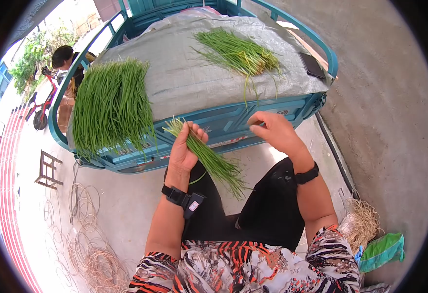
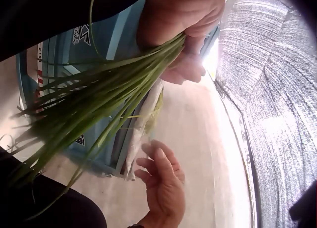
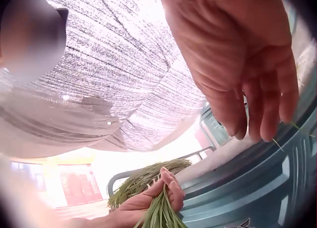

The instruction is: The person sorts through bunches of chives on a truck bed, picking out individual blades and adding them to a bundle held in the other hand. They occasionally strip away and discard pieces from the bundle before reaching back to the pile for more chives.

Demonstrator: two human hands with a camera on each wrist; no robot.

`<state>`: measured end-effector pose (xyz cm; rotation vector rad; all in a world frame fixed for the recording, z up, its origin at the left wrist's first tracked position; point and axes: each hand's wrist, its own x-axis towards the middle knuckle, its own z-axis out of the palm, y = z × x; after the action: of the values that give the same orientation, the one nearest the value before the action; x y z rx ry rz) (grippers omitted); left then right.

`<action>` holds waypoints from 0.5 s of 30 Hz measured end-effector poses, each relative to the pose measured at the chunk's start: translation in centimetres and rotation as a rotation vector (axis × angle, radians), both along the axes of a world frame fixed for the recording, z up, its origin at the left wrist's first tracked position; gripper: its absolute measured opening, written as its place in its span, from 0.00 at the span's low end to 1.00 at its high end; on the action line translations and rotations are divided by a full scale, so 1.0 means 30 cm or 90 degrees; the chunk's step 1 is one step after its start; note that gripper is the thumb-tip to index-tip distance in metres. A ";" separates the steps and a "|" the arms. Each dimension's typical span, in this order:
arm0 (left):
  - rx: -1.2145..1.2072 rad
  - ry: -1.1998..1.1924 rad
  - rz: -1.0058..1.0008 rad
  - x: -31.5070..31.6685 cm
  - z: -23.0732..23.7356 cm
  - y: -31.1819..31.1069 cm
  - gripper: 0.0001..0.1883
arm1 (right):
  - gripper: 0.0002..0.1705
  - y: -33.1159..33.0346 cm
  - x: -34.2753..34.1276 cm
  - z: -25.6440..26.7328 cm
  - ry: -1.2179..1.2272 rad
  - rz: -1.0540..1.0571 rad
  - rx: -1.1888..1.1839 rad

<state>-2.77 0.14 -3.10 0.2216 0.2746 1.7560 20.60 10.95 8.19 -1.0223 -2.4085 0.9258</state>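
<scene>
My left hand (image 1: 184, 149) grips a small bunch of green chives (image 1: 214, 163) near its pale cut ends. Its leafy tips fan down over my lap, and the thumb lies across the stems in the head view. To the right, my right hand (image 1: 278, 133) hovers before the cart's tailgate, fingers loosely bent and holding nothing visible. In the right wrist view those fingers (image 3: 262, 104) hang downward. A wide, neat layer of chives (image 1: 111, 102) covers the left of the grey sheet (image 1: 175, 78). Farther back lies a looser heap of chives (image 1: 238, 51) with yellowish ends.
The sheet covers a teal cargo cart (image 1: 219, 124) with side rails. A phone (image 1: 312, 65) lies at its right corner. Around me are a small stool (image 1: 41, 168), loose coiled twine (image 1: 97, 259), a straw-coloured bundle (image 1: 363, 222) and a green bag (image 1: 382, 252). Another person (image 1: 67, 61) is behind the left rail.
</scene>
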 end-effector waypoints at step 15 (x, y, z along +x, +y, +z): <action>-0.051 0.012 -0.086 0.080 0.053 0.016 0.09 | 0.09 0.470 -0.304 -0.071 -0.133 -0.198 0.414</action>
<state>-0.38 0.61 -1.51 0.1944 0.3349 1.6069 11.47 25.06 6.05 -1.2070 -2.3491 -0.0832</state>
